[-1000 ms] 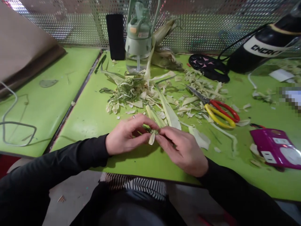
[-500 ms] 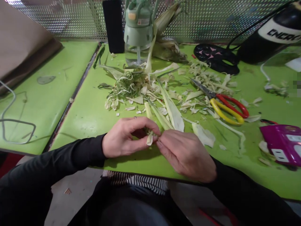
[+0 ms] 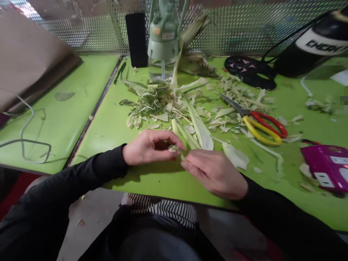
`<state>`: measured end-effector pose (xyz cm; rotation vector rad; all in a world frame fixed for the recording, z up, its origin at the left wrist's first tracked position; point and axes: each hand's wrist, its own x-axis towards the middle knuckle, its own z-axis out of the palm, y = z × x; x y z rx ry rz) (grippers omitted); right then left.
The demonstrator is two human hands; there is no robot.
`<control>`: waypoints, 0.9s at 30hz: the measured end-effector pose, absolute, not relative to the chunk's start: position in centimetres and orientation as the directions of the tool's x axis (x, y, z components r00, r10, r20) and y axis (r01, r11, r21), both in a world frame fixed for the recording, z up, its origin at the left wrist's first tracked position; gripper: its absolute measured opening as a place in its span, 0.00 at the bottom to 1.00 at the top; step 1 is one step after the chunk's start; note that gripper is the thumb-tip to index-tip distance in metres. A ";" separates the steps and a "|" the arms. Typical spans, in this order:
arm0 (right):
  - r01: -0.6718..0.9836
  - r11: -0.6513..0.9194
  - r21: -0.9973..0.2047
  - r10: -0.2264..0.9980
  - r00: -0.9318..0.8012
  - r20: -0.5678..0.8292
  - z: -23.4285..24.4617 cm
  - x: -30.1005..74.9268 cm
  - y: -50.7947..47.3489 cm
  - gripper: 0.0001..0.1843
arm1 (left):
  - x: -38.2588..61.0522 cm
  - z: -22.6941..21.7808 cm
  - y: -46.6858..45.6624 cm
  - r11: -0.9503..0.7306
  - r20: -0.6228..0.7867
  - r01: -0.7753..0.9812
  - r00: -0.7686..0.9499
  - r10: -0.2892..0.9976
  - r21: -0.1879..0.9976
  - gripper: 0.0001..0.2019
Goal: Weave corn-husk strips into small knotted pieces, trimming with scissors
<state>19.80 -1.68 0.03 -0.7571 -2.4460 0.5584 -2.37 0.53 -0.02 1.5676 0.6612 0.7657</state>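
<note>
Between the thumb and fingers of my left hand (image 3: 148,148) is a small pale-green corn husk bundle (image 3: 174,148) with a frayed-looking top. My right hand (image 3: 216,173) is closed just right of it, pinching the bundle's thin lower end; its fingertips are partly hidden. Long corn husk strips (image 3: 199,127) lie on the green table (image 3: 154,181) beyond my hands. Farther back is a heap of shredded husk (image 3: 153,99). Scissors (image 3: 262,127) with one red and one yellow handle rest to the right, blades pointing back left.
At the back stand a dark phone (image 3: 136,40), a green-lidded bottle (image 3: 163,49) and a whole husk (image 3: 194,61). A black palette-shaped item (image 3: 248,70), a black bottle (image 3: 312,47) and a purple packet (image 3: 326,166) are on the right. Brown paper (image 3: 35,58) lies left beside a cable (image 3: 25,127).
The view has shifted slightly. A pale husk flap that stuck out below my left fingers no longer shows there, and my two hands are a little farther apart around the bundle.
</note>
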 end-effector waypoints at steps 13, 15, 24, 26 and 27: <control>0.410 0.389 -0.825 0.909 -0.318 0.270 -0.2 18.4 1.2 0.17 | -1.9 -1.4 2.7 0.378 -0.163 -0.276 0.575 0.802 0.884 0.08; 0.412 0.413 -0.813 0.904 -0.297 0.308 -0.3 18.1 1.4 0.16 | -1.8 -1.2 2.6 0.397 -0.182 -0.267 0.582 0.793 0.878 0.06; 0.442 0.347 -0.827 0.919 -0.338 0.205 0.3 18.4 2.3 0.18 | -1.7 -1.7 2.5 0.267 -0.136 -0.180 0.526 0.839 0.947 0.03; 0.430 0.317 -0.845 0.914 -0.376 0.151 0.5 18.5 2.4 0.18 | -1.6 -2.1 2.3 0.215 -0.107 -0.145 0.531 0.840 0.966 0.02; 0.427 0.300 -0.853 0.912 -0.390 0.125 0.5 18.5 2.4 0.18 | -1.5 -2.1 2.3 0.201 -0.098 -0.135 0.539 0.836 0.970 0.03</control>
